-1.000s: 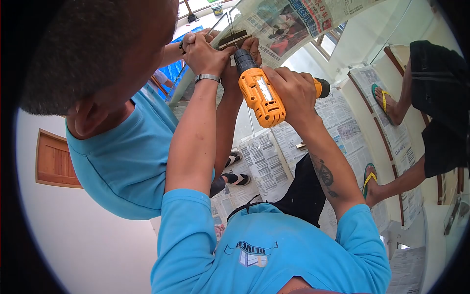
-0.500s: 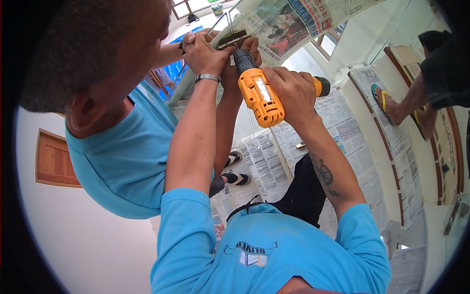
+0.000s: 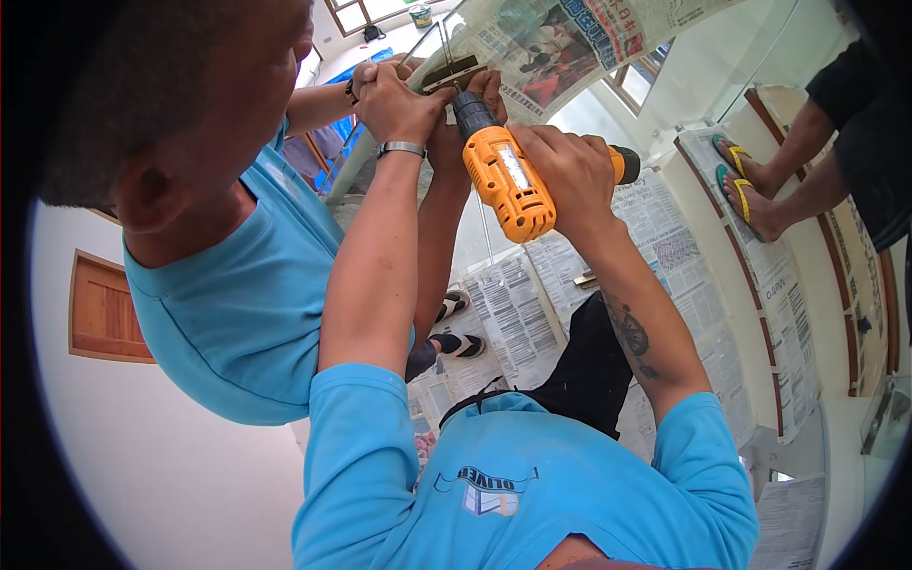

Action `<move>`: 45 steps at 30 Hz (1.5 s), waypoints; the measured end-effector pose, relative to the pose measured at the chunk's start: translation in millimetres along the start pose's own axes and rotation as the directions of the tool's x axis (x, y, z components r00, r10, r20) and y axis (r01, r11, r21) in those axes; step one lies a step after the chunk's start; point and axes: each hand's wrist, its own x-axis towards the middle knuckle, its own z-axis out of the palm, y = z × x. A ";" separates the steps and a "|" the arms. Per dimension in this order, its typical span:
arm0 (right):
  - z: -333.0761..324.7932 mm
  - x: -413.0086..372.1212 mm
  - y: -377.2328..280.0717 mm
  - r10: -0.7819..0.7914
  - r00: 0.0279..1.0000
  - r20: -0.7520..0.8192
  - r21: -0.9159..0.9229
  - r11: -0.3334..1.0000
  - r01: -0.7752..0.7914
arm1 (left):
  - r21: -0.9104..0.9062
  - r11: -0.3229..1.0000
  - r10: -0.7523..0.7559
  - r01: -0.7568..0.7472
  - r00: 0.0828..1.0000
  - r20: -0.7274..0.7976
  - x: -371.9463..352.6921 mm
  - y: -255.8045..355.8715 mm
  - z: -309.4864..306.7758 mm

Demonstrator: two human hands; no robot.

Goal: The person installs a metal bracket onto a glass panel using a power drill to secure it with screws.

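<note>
My right hand [image 3: 572,179] is wrapped round the handle of an orange and black power drill [image 3: 510,182]. The drill's tip points up at a dark metal bracket [image 3: 454,73] on the edge of a glass panel. My left hand [image 3: 399,109] is closed beside the bracket's left end, its thumb by the metal; what the fingers grip is partly hidden. A co-worker's hand [image 3: 486,93] holds the bracket's right side close to the drill chuck. Newspaper [image 3: 560,57] covers part of the glass.
A co-worker in a blue shirt [image 3: 237,304] leans in at the left. Another person's feet in flip-flops [image 3: 750,195] stand on the newspaper-covered stairs [image 3: 774,285] at the right. Newspaper sheets [image 3: 513,304] lie on the floor below, near sandalled feet.
The person on the stairs now has both feet together on one step. The co-worker's head has shifted slightly up and left. The drill has tilted a little, still at the bracket.
</note>
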 end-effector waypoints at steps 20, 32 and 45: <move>3.1 1.2 -1.3 0.028 1.000 -0.006 0.012 1.000 -0.028 | 0.022 0.999 0.034 -0.033 0.997 -0.062 -0.1 3.4 -2.2; 1.9 0.8 -0.7 0.008 0.999 0.032 -0.038 0.999 -0.007 | 0.014 0.999 0.053 -0.052 0.996 -0.075 -1.9 1.3 0.5; 21.3 -14.5 -3.6 0.171 0.983 -0.063 0.188 0.970 -0.157 | 0.008 0.999 0.037 -0.036 0.998 -0.041 -0.8 4.0 -0.7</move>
